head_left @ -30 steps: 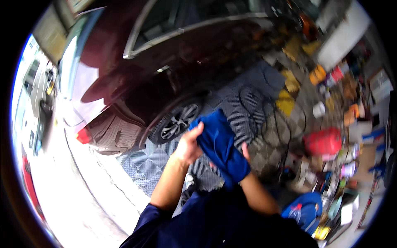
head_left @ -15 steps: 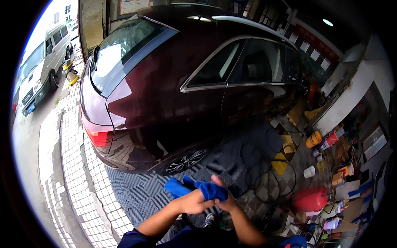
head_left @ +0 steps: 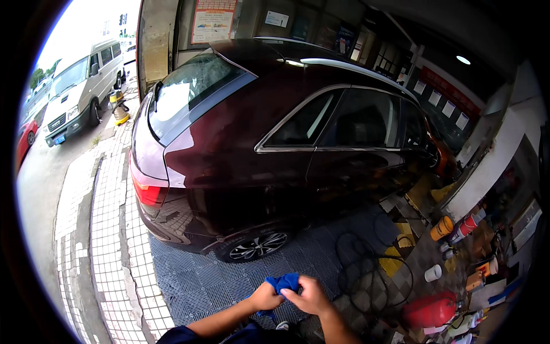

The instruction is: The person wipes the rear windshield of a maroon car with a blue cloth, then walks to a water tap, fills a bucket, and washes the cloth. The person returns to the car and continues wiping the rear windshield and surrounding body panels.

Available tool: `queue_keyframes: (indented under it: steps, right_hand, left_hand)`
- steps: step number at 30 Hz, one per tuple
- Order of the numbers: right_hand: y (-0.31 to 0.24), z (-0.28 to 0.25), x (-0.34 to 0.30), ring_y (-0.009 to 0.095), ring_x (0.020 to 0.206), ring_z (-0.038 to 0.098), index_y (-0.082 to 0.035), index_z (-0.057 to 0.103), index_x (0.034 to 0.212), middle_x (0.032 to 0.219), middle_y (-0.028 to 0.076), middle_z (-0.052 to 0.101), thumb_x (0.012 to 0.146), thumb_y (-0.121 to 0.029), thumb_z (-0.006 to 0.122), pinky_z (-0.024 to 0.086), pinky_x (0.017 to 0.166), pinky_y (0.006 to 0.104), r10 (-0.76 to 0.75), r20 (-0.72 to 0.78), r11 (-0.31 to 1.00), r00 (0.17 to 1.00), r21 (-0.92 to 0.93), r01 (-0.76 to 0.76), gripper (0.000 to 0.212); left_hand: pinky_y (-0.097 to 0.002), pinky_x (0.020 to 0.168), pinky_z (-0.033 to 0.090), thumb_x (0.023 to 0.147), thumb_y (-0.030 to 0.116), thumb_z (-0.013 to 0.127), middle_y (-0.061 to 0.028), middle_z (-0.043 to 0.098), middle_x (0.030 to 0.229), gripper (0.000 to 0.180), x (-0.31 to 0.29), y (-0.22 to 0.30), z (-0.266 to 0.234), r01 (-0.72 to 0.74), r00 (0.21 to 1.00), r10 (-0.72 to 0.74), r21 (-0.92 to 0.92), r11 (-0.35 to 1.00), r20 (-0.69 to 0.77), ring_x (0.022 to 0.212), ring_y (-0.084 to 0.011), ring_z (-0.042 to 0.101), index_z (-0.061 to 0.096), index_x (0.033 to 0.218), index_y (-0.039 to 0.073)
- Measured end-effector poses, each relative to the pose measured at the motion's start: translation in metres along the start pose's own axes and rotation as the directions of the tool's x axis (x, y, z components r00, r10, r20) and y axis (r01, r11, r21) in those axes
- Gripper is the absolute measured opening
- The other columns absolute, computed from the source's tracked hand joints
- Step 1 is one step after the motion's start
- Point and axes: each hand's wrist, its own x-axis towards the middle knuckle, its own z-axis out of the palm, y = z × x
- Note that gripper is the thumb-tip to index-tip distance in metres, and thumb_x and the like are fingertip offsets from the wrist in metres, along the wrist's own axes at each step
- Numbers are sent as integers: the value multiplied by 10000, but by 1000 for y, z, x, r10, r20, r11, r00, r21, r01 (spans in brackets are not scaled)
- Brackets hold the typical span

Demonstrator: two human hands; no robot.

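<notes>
A blue cloth [head_left: 283, 282] is bunched between my two hands, in front of my body. My left hand [head_left: 267, 297] is closed round its left end, and a loose bit of blue hangs below. On the other side my right hand [head_left: 310, 294] grips the cloth, with the thumb laid across toward the left hand. Beyond them stands a dark maroon car [head_left: 246, 166], its rear wheel [head_left: 259, 246] nearest to my hands. Neither hand touches the car.
Grey ribbed matting [head_left: 195, 275] lies under the car. A black hose [head_left: 366, 269] coils on the floor at right, near a red tank [head_left: 431, 309], a white cup [head_left: 433, 273] and an orange bucket [head_left: 442, 228]. Outside at left stands a white van [head_left: 86, 83].
The view has tilted up, so the car sits lower. My hands have come closer together, and the cloth, spread out and draped before, is now gathered into a tight bunch.
</notes>
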Motion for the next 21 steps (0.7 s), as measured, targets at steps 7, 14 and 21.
queue_keyframes:
  steps: [7, 14, 21]
  right_hand:
    - [88, 29, -47, 166, 1101, 637, -12, 578, 1289, 1178, 90, 677, 833, -360, 894, 497, 975, 320, -4, 88, 868, 996, 495, -41, 654]
    - [200, 92, -73, 157, 826, 691, -32, 684, 993, 831, 40, 692, 991, -210, 714, 563, 804, 326, 243, 433, 761, 868, 470, -448, 180]
    - [217, 110, -58, 177, 892, 681, -48, 712, 942, 853, 51, 706, 995, -380, 665, 512, 911, 374, 219, 464, 772, 858, 456, -443, 339]
  left_hand:
    - [-301, 796, 547, 1079, 248, 606, -36, 674, 884, 232, 35, 177, -13, -145, 989, 120, -662, 735, -84, 817, -128, 663, 656, 1069, 21]
    - [-265, 526, 376, 1002, 166, 652, -13, 519, 633, 140, 64, 205, -90, -330, 737, -116, -504, 798, -666, 541, -118, 481, 612, 984, 33]
    - [-276, 502, 355, 1039, 257, 648, 12, 500, 587, 309, 104, 185, -150, -415, 435, -57, -256, 873, -899, 494, -104, 456, 571, 780, 107]
